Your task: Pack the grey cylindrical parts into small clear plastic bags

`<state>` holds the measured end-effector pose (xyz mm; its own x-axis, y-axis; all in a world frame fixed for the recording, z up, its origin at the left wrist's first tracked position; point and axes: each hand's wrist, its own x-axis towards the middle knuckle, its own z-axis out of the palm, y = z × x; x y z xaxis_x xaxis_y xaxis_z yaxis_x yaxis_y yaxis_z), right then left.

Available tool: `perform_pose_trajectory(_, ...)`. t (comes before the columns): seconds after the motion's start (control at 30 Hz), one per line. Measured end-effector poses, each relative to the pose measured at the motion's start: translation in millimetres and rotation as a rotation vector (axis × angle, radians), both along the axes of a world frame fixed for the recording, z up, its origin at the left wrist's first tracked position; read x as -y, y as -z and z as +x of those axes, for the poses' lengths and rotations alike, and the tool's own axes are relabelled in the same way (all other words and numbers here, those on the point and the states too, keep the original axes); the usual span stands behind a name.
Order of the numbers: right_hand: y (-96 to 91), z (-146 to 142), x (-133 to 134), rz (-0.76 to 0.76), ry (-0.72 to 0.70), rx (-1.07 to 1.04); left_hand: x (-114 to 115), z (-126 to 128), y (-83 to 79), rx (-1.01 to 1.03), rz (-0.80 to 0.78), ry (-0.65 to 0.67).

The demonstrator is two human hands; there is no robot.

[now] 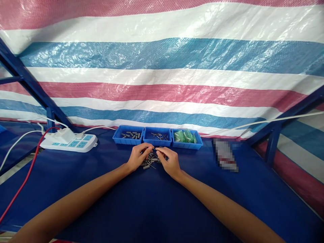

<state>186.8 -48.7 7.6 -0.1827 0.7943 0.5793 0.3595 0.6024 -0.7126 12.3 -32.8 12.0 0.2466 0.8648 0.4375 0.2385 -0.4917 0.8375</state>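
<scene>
My left hand (140, 157) and my right hand (170, 162) are close together, just in front of the row of blue bins. On each, thumb and fingers are pinched together, the tips almost meeting. Something small and thin seems to be between the fingertips, too small to make out. Below lies a loose pile of metal parts (146, 166), short grey cylinders mixed with thin pins, partly covered by the hands. Behind stand the left bin (128, 140) with grey cylinders, the middle bin (157, 142) with thin metal pins, and the right bin (187, 145) with green and whitish pieces.
A white power strip (86, 145) with plugs and cords sits on the left of the blue table (152, 209). A red cable (26, 179) runs over the left edge. On the right lies a blurred-out item (225, 155). Striped sheeting (162, 54) hangs behind, between blue metal posts.
</scene>
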Motion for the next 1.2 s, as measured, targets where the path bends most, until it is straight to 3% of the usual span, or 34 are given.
perform_pose_trajectory(0.53, 0.1, 0.5, 0.2, 0.012, 0.028, -0.007, 1.1, 0.8, -2.5, -0.065, 0.02, 0.017)
perform_pose_trajectory(0.8, 0.8, 0.4, 1.0, 0.013, 0.007, 0.015, -1.3, 0.7, -0.9, 0.0, -0.062, 0.002)
perform_pose_trajectory(1.2, 1.7, 0.7, 2.1, 0.083, -0.005, 0.062, -1.0, 1.6, -1.3, -0.003, -0.063, 0.001)
